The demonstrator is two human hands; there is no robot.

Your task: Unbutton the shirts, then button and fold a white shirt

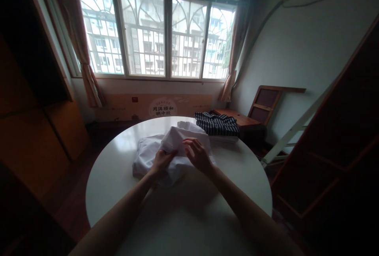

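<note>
A crumpled white cloth garment [148,151], perhaps a shirt, lies on the round white table [112,185], with part of it raised in a fold. My left hand [163,160] is closed on the near side of that fold, thumb on top. At the right of the fold, my right hand [197,155] has its fingers bent and apart, its fingertips close to the fabric or touching it; I cannot tell which. Behind the right hand lies a folded black garment with white stripes [217,125].
Under the striped garment a flat white layer shows at the table's far right. Beyond the table are a wooden chair [263,104] and a printed cardboard panel [124,106] below the window. A white ladder-like frame [296,129] leans at the right.
</note>
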